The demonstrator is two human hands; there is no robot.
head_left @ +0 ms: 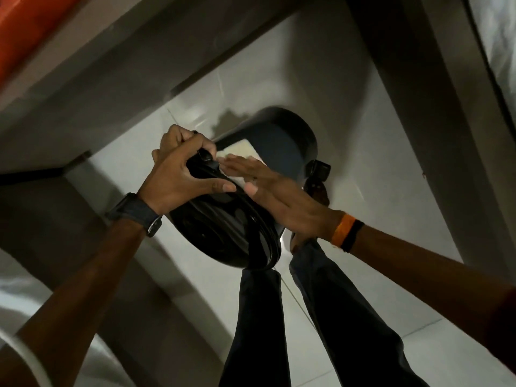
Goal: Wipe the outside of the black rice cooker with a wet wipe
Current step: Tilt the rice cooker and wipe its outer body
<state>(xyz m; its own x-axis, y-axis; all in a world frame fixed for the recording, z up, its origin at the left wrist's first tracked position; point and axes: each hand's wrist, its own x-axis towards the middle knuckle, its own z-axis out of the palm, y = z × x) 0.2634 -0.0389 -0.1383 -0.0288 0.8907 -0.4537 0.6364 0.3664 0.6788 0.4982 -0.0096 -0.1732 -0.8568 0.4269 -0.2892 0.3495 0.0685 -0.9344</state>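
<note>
The black rice cooker (251,191) sits at the centre of the frame, tipped on its side and held up in the air above the pale tiled floor (391,344), its round glossy end facing the lower left and its dark body running toward the upper right. The left hand (181,171) grips the cooker's rim at its upper edge, fingers (178,138) curled tight around a small black part there and the thumb pressed along the rim. The right hand (273,188) lies flat on the cooker's side, fingers stretched out and together, pressing a pale wet wipe (237,152) against the black surface; only the wipe's upper part shows past the fingertips. A dark watch (136,213) circles the left wrist, and an orange band (342,229) beside a black one circles the right. Below the cooker, the person's dark trouser legs (259,317) reach down toward the bottom of the frame. An orange surface (25,20) fills the upper left corner.
</note>
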